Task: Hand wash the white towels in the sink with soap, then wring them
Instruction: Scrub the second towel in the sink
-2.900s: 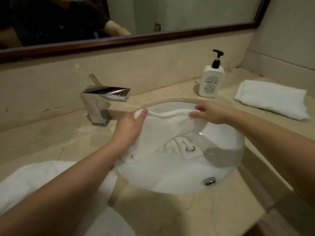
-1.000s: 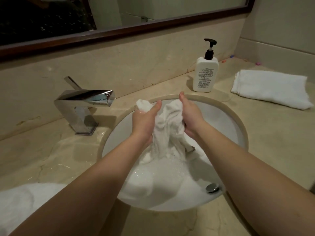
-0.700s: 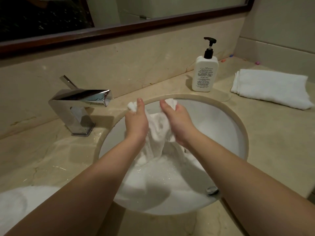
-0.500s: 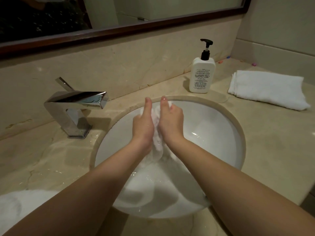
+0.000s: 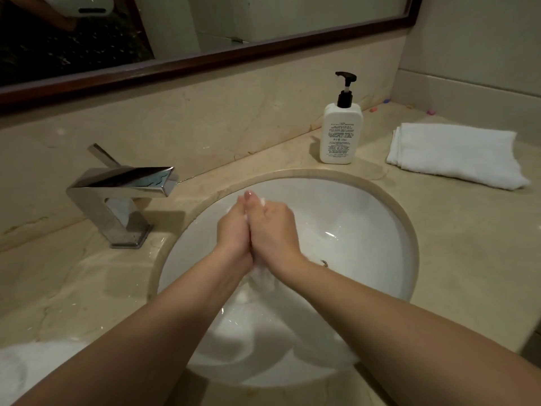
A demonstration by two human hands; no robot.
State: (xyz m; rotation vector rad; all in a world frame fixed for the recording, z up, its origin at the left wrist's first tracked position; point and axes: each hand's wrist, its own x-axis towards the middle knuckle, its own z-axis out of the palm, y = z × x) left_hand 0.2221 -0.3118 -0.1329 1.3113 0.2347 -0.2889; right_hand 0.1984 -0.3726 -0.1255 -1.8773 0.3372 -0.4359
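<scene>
a: while both arms reach over the basin in the head view, left hand and right hand are pressed side by side, with the wet towel squeezed between the palms.

b: grip state?

a: both clenched around that towel, fingers curled on its bunched top. only small bits of white show past the fingertips; more of it hangs out below the wrists, down to the sink bowl. so the towel is above the middle of the bowl, in the hands.

b: water in the bowl?

a: bowl looks wet and there's a highlight on the right wall, but can't tell the depth. small metal piece low in the bowl just right of the right wrist.

b: other task items?

a: soap bottle, white with a black pump, upright on the counter behind the sink rim, well apart from the hands. folded towel dry-looking on the counter to the right of the bottle. another white towel at bottom left, partly hidden under the left forearm, blurred.

b: anything else?

a: chrome faucet left of the sink, spout pointing toward the bowl, no stream visible. dark-framed mirror along the wall above.
</scene>
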